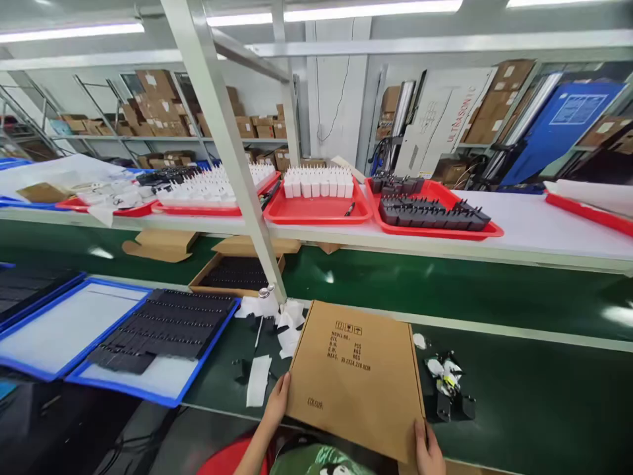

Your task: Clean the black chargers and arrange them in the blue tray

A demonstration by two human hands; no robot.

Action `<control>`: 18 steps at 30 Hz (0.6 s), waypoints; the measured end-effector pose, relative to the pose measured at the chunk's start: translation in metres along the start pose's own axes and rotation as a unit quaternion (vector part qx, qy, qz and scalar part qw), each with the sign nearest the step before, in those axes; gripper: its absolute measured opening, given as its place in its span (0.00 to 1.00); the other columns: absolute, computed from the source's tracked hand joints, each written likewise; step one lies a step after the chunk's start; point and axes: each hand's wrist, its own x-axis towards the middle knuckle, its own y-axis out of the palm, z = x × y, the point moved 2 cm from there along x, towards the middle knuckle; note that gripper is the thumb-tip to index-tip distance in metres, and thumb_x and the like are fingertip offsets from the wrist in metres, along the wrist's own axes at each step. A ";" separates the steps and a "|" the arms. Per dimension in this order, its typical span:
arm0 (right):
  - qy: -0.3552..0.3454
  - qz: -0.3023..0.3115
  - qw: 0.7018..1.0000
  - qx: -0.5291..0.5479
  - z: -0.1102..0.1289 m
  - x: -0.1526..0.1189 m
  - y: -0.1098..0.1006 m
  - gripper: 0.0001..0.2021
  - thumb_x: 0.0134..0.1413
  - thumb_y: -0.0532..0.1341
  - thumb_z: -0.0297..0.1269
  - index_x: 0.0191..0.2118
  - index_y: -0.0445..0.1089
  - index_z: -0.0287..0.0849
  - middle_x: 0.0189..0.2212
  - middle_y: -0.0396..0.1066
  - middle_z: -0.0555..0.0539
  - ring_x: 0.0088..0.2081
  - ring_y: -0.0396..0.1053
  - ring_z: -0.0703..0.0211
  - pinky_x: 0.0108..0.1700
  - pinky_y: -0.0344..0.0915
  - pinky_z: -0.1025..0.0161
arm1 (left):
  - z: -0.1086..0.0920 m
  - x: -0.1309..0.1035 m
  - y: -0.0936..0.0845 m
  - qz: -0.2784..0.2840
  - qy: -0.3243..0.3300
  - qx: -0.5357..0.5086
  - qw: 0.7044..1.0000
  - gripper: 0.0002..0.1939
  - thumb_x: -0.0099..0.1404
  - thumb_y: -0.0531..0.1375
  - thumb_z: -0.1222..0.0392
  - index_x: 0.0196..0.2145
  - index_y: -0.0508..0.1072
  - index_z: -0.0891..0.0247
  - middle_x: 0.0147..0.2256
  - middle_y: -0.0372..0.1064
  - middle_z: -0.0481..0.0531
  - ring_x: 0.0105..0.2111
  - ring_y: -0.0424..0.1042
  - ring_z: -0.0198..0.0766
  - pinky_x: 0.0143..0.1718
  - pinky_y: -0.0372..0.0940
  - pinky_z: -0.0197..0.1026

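A flat brown cardboard box (pixel 361 389) with black printing on its lid is held over the near edge of the green work table, lid closed and facing up. My left hand (pixel 277 399) grips its left edge, thumb at the side. At the lower right corner, my right hand (pixel 428 448) clasps the box with its fingers along the edge. The undersides of both grips are hidden by the box. To the left of the box lie white paper pieces (pixel 258 380). On its right sit small black parts (pixel 450 404) beside crumpled white and yellow scraps (pixel 446 373).
Blue-rimmed trays (pixel 171 389), one with rows of black parts (pixel 171 323), are at the left. An open carton (pixel 235 274) of black parts lies on the green conveyor behind. A post (pixel 237 145) rises ahead; red trays (pixel 316 212) of white and black parts line the shelf.
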 end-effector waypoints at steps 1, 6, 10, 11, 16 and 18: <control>-0.010 0.004 1.000 0.000 0.000 -0.003 0.000 0.21 0.66 0.56 0.52 0.55 0.69 0.42 0.54 0.71 0.42 0.55 0.70 0.51 0.58 0.66 0.47 | 0.000 -0.001 0.000 -0.002 0.003 0.003 1.000 0.17 0.70 0.59 0.50 0.49 0.72 0.65 0.52 0.69 0.57 0.52 0.70 0.47 0.55 0.66 0.56; -0.047 0.009 0.999 0.003 0.012 -0.016 -0.003 0.18 0.66 0.59 0.44 0.56 0.66 0.40 0.57 0.67 0.41 0.57 0.67 0.48 0.59 0.65 0.44 | 0.001 -0.002 -0.001 -0.027 0.002 0.012 1.000 0.17 0.70 0.60 0.51 0.51 0.71 0.65 0.53 0.68 0.58 0.51 0.70 0.46 0.53 0.68 0.56; -0.063 0.004 0.998 0.015 0.030 -0.025 -0.004 0.19 0.64 0.60 0.44 0.56 0.67 0.40 0.56 0.67 0.42 0.55 0.68 0.49 0.56 0.67 0.45 | -0.003 0.001 -0.005 -0.029 -0.016 0.026 0.999 0.17 0.70 0.59 0.51 0.51 0.71 0.64 0.52 0.69 0.58 0.50 0.71 0.45 0.52 0.69 0.54; -0.066 -0.001 0.998 0.022 0.033 -0.028 -0.004 0.19 0.64 0.61 0.44 0.55 0.67 0.40 0.55 0.67 0.42 0.54 0.68 0.49 0.55 0.68 0.45 | -0.004 0.000 -0.005 -0.022 -0.021 0.036 0.999 0.17 0.70 0.59 0.51 0.51 0.71 0.64 0.52 0.69 0.58 0.50 0.71 0.45 0.52 0.69 0.54; -0.066 -0.025 0.996 0.047 0.037 -0.031 0.000 0.17 0.64 0.61 0.43 0.54 0.68 0.40 0.54 0.68 0.42 0.53 0.69 0.51 0.54 0.69 0.47 | -0.012 0.001 -0.003 0.023 -0.050 0.103 0.993 0.19 0.70 0.59 0.50 0.53 0.70 0.65 0.52 0.68 0.58 0.50 0.71 0.46 0.51 0.69 0.54; -0.067 -0.027 0.996 0.044 0.036 -0.030 -0.001 0.18 0.64 0.61 0.43 0.55 0.67 0.41 0.55 0.67 0.42 0.54 0.69 0.51 0.55 0.68 0.46 | -0.016 0.004 -0.001 0.029 -0.060 0.120 0.990 0.19 0.70 0.59 0.50 0.52 0.69 0.65 0.51 0.68 0.57 0.49 0.71 0.46 0.50 0.70 0.54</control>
